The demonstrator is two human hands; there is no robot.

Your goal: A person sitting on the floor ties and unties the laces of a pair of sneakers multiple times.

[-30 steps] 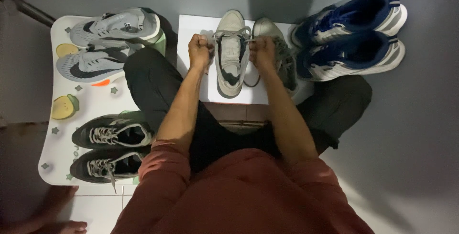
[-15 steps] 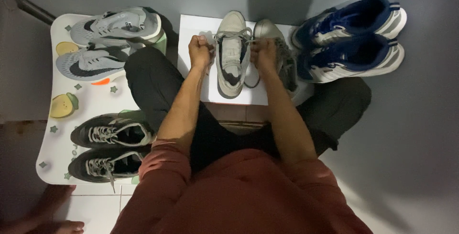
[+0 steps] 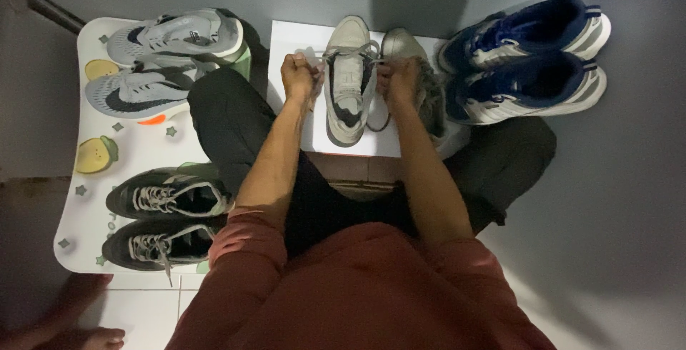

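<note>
Head view, looking down: left hand and right hand each pinched shut on a lace end of the beige sneaker between them, on a white board. Laces likely soft, limp, light; best gripped near the ends. Forearms outstretched, fists knuckles-up. Blue sneakers beyond the right hand.

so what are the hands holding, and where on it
Each hand grips a lace end of the pale shoe: the left hand beside its left edge, the right hand beside its right edge, laces stretched across the top.
</note>
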